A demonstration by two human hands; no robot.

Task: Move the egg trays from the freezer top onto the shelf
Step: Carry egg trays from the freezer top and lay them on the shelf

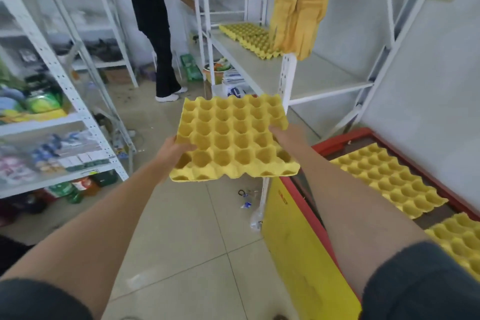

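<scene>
Head view: left hand (173, 149) and right hand (285, 133), fingers closed on opposite edges of a yellow egg tray (233, 140), held level in the air above floor tiles (181, 228). Two trays (387, 179) lie on freezer top (342, 141); one tray (249, 36) on white shelf (324, 73).

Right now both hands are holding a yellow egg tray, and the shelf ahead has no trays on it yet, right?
Not quite. Both the left hand and right hand do hold the yellow egg tray, but the head view shows the shelf already has trays on it.
</scene>
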